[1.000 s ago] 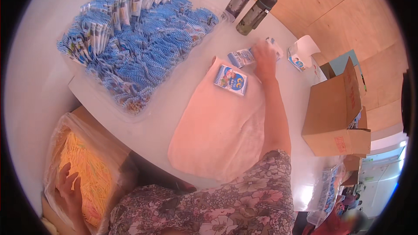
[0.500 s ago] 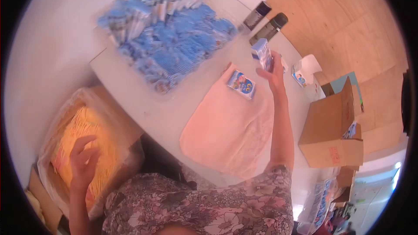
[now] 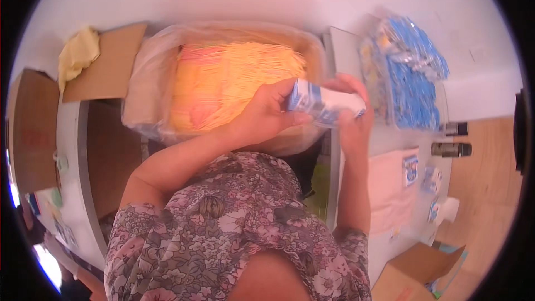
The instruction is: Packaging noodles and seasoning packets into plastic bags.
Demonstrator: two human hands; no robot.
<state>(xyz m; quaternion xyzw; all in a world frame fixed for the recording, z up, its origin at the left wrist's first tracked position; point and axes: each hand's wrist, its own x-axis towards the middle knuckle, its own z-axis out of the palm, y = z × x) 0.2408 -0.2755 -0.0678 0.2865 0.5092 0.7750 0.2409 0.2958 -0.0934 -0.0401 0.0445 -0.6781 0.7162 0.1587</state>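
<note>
Between my two hands is a small white and blue box-shaped packet [image 3: 327, 99], tilted and slightly blurred. My left hand [image 3: 268, 110] is closed on its left end, with the thumb along the lower side. At the other end my right hand [image 3: 356, 125] grips it, fingers over the far edge. Both hands are above the near right part of a large carton with a clear plastic liner [image 3: 150, 69]. Many thin yellow, orange and pink strips [image 3: 239, 72] fill that carton; my left forearm and hand hide some of them.
To the right, a clear tray holds blue packets [image 3: 412, 92]. A pink cloth [image 3: 384, 184] carries one packet [image 3: 411, 170]. Beyond lie dark bottles [image 3: 452, 149] and an open cardboard box [image 3: 423, 267]. At left are a yellow cloth [image 3: 81, 53] and a brown carton [image 3: 36, 134].
My view has turned left, toward the carton of strips. My right hand has brought the packet from the table over to the carton, and my left hand, empty before, now holds it too.
</note>
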